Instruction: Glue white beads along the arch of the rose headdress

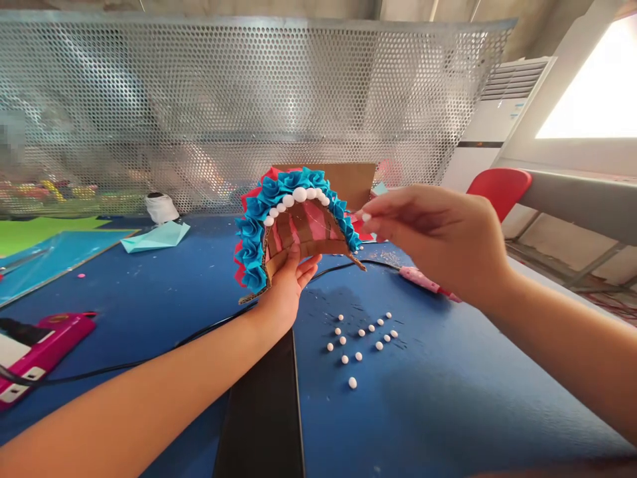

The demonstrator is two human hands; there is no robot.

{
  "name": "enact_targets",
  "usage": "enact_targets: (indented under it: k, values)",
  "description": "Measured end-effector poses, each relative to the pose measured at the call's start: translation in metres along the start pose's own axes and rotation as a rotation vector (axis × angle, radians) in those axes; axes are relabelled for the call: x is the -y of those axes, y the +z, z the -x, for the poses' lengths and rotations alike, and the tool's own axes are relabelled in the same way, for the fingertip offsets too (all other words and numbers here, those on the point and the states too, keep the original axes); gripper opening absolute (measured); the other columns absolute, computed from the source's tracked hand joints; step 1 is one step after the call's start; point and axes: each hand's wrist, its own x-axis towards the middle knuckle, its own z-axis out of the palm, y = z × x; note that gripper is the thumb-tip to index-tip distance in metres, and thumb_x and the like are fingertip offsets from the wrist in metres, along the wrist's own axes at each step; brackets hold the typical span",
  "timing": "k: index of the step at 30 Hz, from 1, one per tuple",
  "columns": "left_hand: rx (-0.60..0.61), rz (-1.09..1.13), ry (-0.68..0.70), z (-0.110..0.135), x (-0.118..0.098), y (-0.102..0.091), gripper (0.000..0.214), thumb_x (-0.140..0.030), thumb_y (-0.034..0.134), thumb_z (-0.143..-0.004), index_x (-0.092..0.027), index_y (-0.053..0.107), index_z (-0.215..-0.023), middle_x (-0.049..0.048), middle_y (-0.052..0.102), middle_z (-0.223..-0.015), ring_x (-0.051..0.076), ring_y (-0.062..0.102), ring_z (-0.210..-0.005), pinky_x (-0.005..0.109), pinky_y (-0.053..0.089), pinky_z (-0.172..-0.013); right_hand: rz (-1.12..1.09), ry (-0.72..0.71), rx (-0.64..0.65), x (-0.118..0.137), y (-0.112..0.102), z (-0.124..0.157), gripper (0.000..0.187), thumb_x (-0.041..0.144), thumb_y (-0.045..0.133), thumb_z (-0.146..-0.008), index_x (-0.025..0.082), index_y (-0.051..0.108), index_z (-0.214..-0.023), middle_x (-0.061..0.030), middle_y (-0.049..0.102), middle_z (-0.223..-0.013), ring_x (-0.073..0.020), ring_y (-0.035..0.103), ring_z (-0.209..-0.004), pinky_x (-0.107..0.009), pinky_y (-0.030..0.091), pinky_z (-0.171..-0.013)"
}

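One small white ball (367, 217) lies between the pinched thumb and fingertips of the right hand (442, 232). The left hand (283, 285), its fingers partly bent, holds the cardboard arch (314, 222) from below, the arch rising above those fingers; loose balls (352, 383) lie below the right fingertips.

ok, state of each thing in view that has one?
Cardboard arch: curved, held by left hand, bead row partway along
Right hand: pinching white bead
Loose white beads: scattered on table
Pink tool: lying down, on/off unclear
Magenta power strip: on/off unclear
Pale blue paper: folded
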Motion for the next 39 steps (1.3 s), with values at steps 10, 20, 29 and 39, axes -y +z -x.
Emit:
enact_targets:
  k: [10,20,29,39]
  values:
    - [0.075,-0.025,0.080,0.000,0.004,-0.002,0.030,-0.033,0.068,-0.076,-0.029,0.062,-0.105,0.0016,0.071,-0.104,0.018,0.071,-0.080,0.036,0.051,-0.085,0.241,-0.265,-0.101,-0.017,0.027,-0.011,0.009,0.024,0.059,-0.085,0.026,0.067,-0.081,-0.0029,0.068,-0.090,-0.0171,0.065,-0.087,-0.033,0.053,-0.075]
    - [0.051,-0.048,0.070,-0.001,0.003,0.000,0.031,-0.035,0.068,-0.074,-0.028,0.064,-0.105,0.0015,0.074,-0.093,0.020,0.071,-0.080,0.037,0.050,-0.087,0.238,-0.184,-0.118,-0.015,0.028,-0.011,0.004,0.027,0.064,-0.082,0.026,0.065,-0.078,-0.0026,0.068,-0.087,-0.0191,0.064,-0.085,-0.036,0.053,-0.075]
    - [0.099,-0.064,0.116,-0.003,0.007,-0.004,0.017,-0.035,0.067,-0.076,-0.024,0.067,-0.089,0.0022,0.074,-0.090,0.019,0.071,-0.081,0.035,0.050,-0.087,0.262,-0.172,-0.134,-0.011,0.024,-0.011,0.012,0.023,0.065,-0.079,0.023,0.057,-0.070,-0.0013,0.064,-0.078,-0.0163,0.060,-0.076,-0.033,0.050,-0.069]
    - [0.022,-0.017,0.086,-0.005,0.007,-0.001,0.023,-0.035,0.072,-0.070,-0.025,0.066,-0.090,0.0010,0.074,-0.081,0.020,0.071,-0.074,0.037,0.051,-0.084,0.171,-0.197,-0.059,-0.009,0.020,-0.011,0.008,0.020,0.059,-0.084,0.024,0.059,-0.077,-0.0013,0.066,-0.083,-0.0156,0.061,-0.081,-0.033,0.050,-0.075]
